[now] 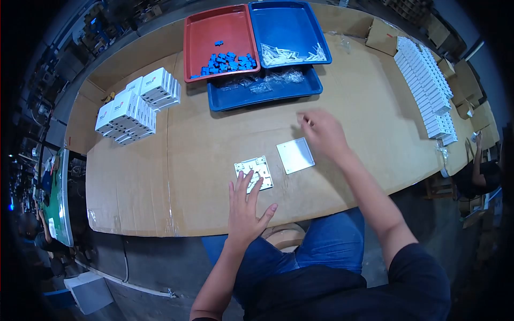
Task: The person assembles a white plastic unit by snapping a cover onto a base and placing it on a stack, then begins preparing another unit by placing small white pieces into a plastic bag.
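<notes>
My left hand (246, 211) lies with its fingers spread, the fingertips resting on a square white plastic housing (261, 167) that has raised inner parts. Those fingers cover some of the housing's lower part. Just right of it, a flat square white cover (295, 156) lies on the cardboard. Beyond the cover's upper right corner, my right hand (324, 132) is above the table, slightly blurred, its fingers curled in a pinch. Whatever sits between those fingertips is too small to make out.
A red tray (219, 15) holds small blue parts (227, 63). Beside it, a blue tray (286, 21) holds white pieces (281, 55); a lower blue tray (267, 97) contains clear plastic bits. Stacked white boxes (128, 109) stand left, long rows of white units (424, 85) right.
</notes>
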`<state>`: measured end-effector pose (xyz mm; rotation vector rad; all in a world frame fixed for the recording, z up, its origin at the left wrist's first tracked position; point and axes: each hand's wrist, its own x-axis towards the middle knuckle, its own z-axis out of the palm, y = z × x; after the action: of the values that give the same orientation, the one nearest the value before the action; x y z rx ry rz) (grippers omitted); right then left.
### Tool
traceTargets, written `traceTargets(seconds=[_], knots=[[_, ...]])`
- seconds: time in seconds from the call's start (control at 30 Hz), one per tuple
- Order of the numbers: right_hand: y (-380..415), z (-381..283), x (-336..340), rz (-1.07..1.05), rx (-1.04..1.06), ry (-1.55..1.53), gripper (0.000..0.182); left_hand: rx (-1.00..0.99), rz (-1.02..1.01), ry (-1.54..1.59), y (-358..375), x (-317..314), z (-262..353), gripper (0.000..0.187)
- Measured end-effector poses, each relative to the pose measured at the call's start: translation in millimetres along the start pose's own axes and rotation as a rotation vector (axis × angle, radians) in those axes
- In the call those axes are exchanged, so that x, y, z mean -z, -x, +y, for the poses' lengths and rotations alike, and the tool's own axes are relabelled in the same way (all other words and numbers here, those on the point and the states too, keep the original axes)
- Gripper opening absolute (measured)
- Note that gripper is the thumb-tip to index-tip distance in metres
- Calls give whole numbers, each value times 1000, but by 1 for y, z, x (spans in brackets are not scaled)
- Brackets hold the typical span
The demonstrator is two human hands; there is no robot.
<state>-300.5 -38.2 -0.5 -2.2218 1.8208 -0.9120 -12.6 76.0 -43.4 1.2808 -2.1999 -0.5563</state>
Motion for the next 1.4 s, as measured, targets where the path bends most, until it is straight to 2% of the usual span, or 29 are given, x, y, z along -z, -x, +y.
traceTargets(seconds=[0.03,0.2,0.27,0.37,0.5,0.57,0.6,0.67,0.7,0.77,0.83,0.87,0.93,0.97,1.1,1.17,1.23,1.3,1.4], knots=[[-25,1,-1,27,-76,21,17,-10,47,14,2,0,-2,66],[-133,42,-34,107,53,277,13,-9,148,58,5,-6,-5,59],[-161,52,-46,-66,86,434,14,-7,175,48,5,-7,-5,57],[-178,70,-69,-91,135,551,14,20,203,92,6,-7,-5,54],[-182,65,-65,-133,95,514,17,25,225,123,5,-6,-5,49],[-173,60,-48,-87,102,250,18,17,236,134,7,-7,-7,48],[-168,61,-41,-84,101,252,18,26,272,177,9,-6,-10,45],[-157,60,-23,-102,77,-106,20,29,307,228,8,-4,-11,42],[-145,50,-9,-100,74,-101,20,84,365,296,5,-2,-9,38],[-109,25,17,-407,-253,-661,21,144,423,367,-6,1,-1,34],[-64,-1,37,-549,-247,-956,23,295,458,816,-27,1,15,29],[-42,-14,42,-602,-253,-1018,23,308,458,814,-36,6,28,29],[-6,-35,49,-697,-226,-1109,20,313,353,1116,-56,11,55,29],[10,-43,49,-726,-254,-1124,19,325,352,1115,-60,4,59,29],[54,-59,46,-671,-301,-1076,21,428,334,1266,-55,-13,72,30],[66,-64,50,-520,-387,-945,21,472,425,1216,-47,-17,77,28],[79,-62,41,-473,-390,-960,21,508,493,1282,-41,-21,86,27],[87,-69,32,-17,-427,-1094,22,541,567,1347,-36,-19,90,27],[98,-94,23,-32,-355,-1076,20,505,597,1383,-33,-13,94,26]])
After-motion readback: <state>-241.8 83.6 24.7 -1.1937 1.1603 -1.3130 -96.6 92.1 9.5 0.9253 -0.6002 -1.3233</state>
